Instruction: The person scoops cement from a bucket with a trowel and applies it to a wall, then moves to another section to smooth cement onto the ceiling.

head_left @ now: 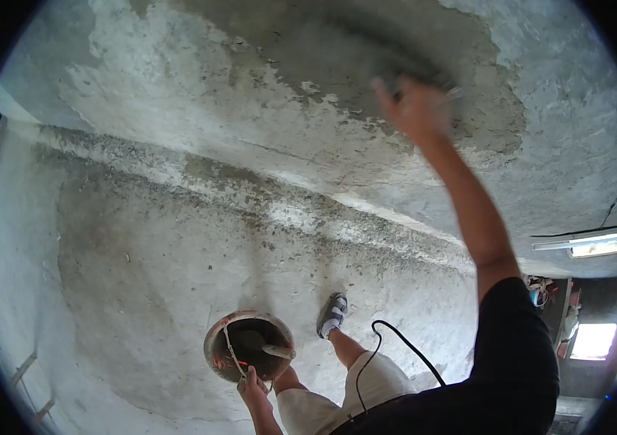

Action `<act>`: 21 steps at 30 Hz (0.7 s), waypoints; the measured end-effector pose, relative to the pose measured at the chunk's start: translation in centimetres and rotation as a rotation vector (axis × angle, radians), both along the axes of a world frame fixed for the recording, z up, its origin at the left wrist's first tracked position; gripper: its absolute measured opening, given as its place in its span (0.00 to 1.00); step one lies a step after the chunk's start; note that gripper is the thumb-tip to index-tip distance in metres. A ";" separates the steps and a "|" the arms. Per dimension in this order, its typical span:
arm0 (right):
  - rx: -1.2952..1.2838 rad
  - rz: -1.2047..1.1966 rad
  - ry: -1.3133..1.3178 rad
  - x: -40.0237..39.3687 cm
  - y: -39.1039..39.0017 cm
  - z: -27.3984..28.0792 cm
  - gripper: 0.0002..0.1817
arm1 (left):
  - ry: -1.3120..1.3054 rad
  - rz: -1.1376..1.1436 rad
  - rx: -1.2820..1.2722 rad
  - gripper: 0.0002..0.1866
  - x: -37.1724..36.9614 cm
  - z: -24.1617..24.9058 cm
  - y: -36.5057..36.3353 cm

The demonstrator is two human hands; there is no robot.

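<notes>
My right hand (421, 109) is raised against the wall, closed on a plastering trowel (388, 51); both are smeared by motion, and the blade shows only as a dark streak. Around the trowel lies a patch of darker, damp-looking plaster (287, 43) with ragged edges. Low down, my left hand (253, 389) is closed on the handle of a bucket (214, 341). Grey mortar (250, 341) lies inside the bucket. A tool with a pale handle (278, 352) leans over its inner right side.
The concrete floor (156, 268) meets the wall along a rough, crumbly ledge (287, 214). My sandalled foot (333, 313) stands right of the bucket. A black cable (413, 348) loops by my leg. A lit tube lamp (591, 243) and a bright window (593, 341) are at right.
</notes>
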State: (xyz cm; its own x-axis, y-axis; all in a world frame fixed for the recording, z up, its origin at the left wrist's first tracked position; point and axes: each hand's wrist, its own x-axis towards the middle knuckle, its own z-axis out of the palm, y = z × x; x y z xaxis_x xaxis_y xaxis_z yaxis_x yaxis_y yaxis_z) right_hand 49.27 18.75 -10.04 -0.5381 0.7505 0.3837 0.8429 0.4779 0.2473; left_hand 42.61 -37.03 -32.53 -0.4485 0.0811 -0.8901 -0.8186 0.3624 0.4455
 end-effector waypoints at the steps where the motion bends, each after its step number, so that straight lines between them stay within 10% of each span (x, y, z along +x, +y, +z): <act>1: 0.133 0.031 0.023 -0.1 1.1 2.6 0.32 | -0.011 -0.012 0.014 0.22 -0.3 -0.3 0.2; 7: 0.000 -0.188 -0.068 -3.6 1.7 -0.8 0.33 | -0.046 0.030 0.006 0.23 -1.4 -1.5 0.7; 13: -0.534 -0.007 -0.318 -8.0 2.9 -23.9 0.18 | 0.006 0.058 -0.029 0.23 -4.7 -0.7 -2.0; 21: 0.065 -0.128 0.057 -10.5 -0.3 6.6 0.36 | 0.027 0.044 0.080 0.27 -9.3 -1.5 -3.0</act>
State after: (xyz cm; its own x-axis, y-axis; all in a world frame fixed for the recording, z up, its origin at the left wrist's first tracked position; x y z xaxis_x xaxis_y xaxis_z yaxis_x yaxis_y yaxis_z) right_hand 38.73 18.45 -3.43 -0.4159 0.7839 0.4609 0.9093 0.3506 0.2243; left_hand 33.29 -39.99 -34.07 -0.4772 0.1312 -0.8689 -0.8203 0.2883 0.4940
